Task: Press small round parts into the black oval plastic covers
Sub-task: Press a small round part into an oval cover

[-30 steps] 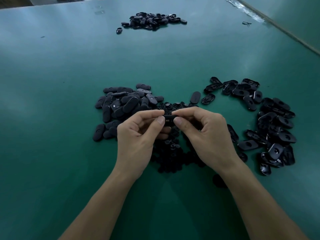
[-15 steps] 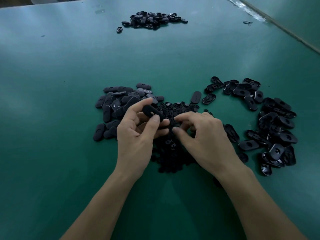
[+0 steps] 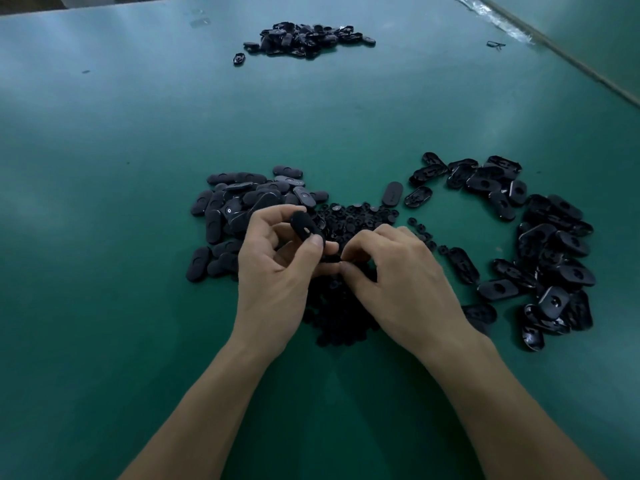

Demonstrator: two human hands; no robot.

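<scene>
Cover (image 3: 306,230) is light, stiff plastic, prob slick, so best held by its long edges. My left hand (image 3: 273,271) pinches it w/ thumb + forefinger, just over the left side of the round parts pile (image 3: 356,216). Right hand (image 3: 398,275) has fingers curled down into that pile's middle; can't tell if it's got one

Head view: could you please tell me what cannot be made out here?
All in the head view:
- Right hand: its back hides whether it pinches anything.
- Cover in left hand: blurred; fitted or not unclear.
- Far pile: too small for detail.
</scene>
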